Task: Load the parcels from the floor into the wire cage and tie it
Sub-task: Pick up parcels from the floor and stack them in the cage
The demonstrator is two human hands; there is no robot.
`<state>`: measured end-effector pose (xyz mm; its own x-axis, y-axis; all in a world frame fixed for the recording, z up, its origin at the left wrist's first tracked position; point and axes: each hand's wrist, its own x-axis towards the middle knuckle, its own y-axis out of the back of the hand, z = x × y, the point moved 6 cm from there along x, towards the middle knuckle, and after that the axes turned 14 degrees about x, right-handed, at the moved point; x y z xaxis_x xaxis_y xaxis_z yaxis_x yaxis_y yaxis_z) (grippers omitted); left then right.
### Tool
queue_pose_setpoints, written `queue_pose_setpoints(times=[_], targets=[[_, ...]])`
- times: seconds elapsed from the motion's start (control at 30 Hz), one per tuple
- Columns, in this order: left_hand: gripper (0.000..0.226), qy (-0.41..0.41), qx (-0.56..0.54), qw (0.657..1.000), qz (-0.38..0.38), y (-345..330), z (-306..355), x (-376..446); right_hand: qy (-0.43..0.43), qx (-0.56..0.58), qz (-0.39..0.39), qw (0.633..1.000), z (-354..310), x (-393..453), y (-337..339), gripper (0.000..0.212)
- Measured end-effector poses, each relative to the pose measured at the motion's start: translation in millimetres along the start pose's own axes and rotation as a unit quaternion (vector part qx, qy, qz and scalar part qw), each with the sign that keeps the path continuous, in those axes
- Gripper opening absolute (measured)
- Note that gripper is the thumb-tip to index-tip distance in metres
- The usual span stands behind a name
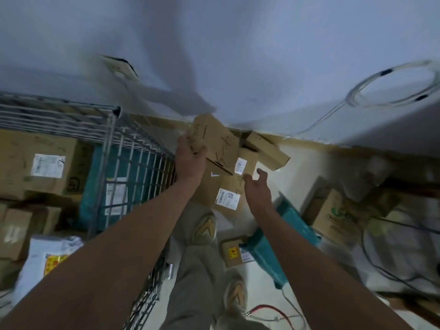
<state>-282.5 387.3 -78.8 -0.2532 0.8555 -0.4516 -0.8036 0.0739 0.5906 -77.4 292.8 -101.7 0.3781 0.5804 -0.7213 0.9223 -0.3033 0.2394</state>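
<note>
Two hands show, both reaching forward. The left hand grips one box (brown card, handwriting across its face), fingers curled round its near left edge, so the box sits tilted just beyond and right of that hand, lifted off the pile. The right hand holds nothing; its fingers are spread and loosely bent, just short of the pile.

Between and beyond the hands lie three more brown boxes on the floor: one labelled box directly left of the right hand, a smaller one above it, partly under the held box, and a long one against the wall. Near the right forearm lie one small box and one teal parcel; one printed carton stands further right.

The cage stands just left of the left hand, touching its wrist. Inside it I count at least two brown boxes, one teal parcel and one white bag, though blur hides the rest.
</note>
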Motion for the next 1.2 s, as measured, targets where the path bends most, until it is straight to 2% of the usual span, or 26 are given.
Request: queue_pose_setpoints(times=[0.17, 0.27, 0.33, 0.4, 0.5, 0.57, 0.7, 0.77, 0.9, 1.0, 1.1, 1.2], targets=[[0.027, 0.037, -0.190, 0.979, -0.059, 70, 65, -80, 0.003, 0.118, -0.065, 0.991, -71, -79, 22, 0.061], [0.035, 0.045, -0.242, 0.964, -0.098, 122, 84, -117, -0.016, 0.229, -0.117, 0.966, -103, -128, 25, 0.063], [0.037, 0.041, -0.257, 0.957, -0.127, 156, 92, -143, 0.014, 0.237, -0.137, 0.962, -126, -168, 23, 0.066], [0.040, 0.041, -0.256, 0.955, -0.141, 190, 93, -170, 0.049, 0.214, -0.126, 0.967, -141, -207, 19, 0.060], [0.042, 0.039, -0.250, 0.956, -0.149, 242, 77, -199, 0.063, 0.199, -0.138, 0.968, -153, -256, 4, 0.037], [0.043, 0.041, -0.248, 0.954, -0.163, 282, 57, -217, 0.070, 0.152, -0.160, 0.973, -153, -292, -10, 0.031], [0.049, 0.043, -0.202, 0.957, -0.202, 373, 3, -254, 0.083, 0.077, -0.191, 0.975, -128, -376, -53, 0.041], [0.053, 0.021, -0.179, 0.960, -0.213, 417, -25, -269, 0.091, 0.071, -0.189, 0.975, -107, -422, -81, 0.042], [0.049, -0.021, -0.158, 0.964, -0.213, 509, -105, -299, 0.065, 0.086, -0.168, 0.980, -55, -515, -163, 0.046], [0.055, -0.007, -0.156, 0.971, -0.180, 583, -188, -315, 0.046, 0.072, -0.181, 0.980, -22, -568, -241, 0.030], [0.054, 0.018, -0.145, 0.979, -0.145, 649, -262, -317, 0.033, 0.032, -0.210, 0.977, -1, -601, -323, 0.030], [0.046, 0.061, -0.196, 0.971, -0.121, 695, -313, -317, 0.012, 0.019, -0.238, 0.971, 9, -620, -392, 0.039]])
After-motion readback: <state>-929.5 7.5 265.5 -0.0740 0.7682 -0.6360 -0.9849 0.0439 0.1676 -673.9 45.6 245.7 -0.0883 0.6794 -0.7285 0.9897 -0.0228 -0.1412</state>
